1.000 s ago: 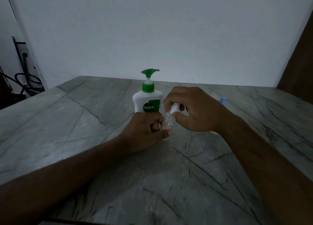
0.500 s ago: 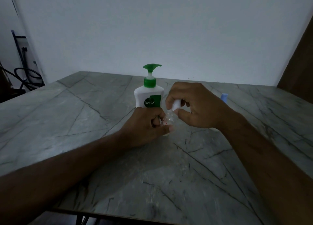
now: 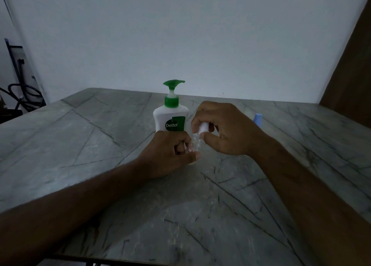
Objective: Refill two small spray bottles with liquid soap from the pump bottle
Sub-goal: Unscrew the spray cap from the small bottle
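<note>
At a grey marble-patterned table, a person's left hand wraps its curled fingers around the body of a small clear spray bottle, held just above the tabletop in front of the white pump bottle with its green pump head. The right hand pinches the bottle's white cap between thumb and fingers. Compared with half a second earlier, both hands keep the same grips and barely shift. A pale blue cap shows behind the right wrist.
</note>
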